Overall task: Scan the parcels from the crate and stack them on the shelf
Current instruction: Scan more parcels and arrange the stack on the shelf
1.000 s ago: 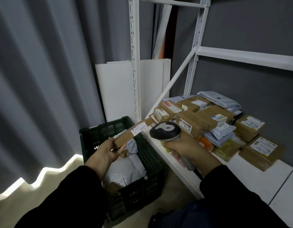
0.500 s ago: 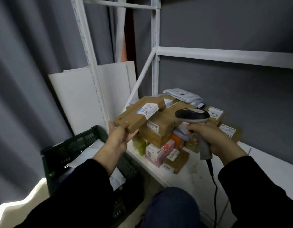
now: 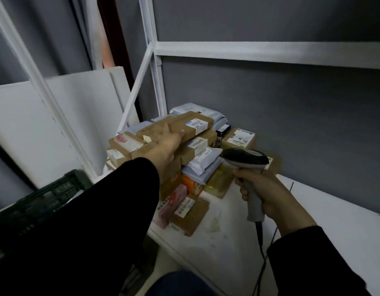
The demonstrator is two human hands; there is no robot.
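The long brown parcel [image 3: 184, 124], which half a second ago was held up in the air in front of the scanner, now lies on top of the pile of parcels [image 3: 197, 144] at the left end of the shelf [image 3: 312, 223]. The left hand [image 3: 166, 147] has followed it there. Its fingers [image 3: 164, 130] are laid over the near end of the parcel, and the rest of the parcel with its white label reaches away beyond them toward the wall. The picture is soft at this place, so it is not possible to tell if the fingers still clamp the parcel or only rest on it. The right hand [image 3: 270, 197] is clenched around the grey handle of the scanner [image 3: 245, 159]. The dark head of the scanner stands above these fingers and points to the side of the pile, no longer at the label. The crate [image 3: 48, 195] is well behind the left fingers, low at the left edge and half hidden by the black sleeve, and what is inside cannot be seen now. This change suggests that the scan of this parcel is finished and the stacking step is almost done. What remains, it seems, is to let the parcel go so that it sits stable on the boxes under it, and then to reach back to the crate for the next one.
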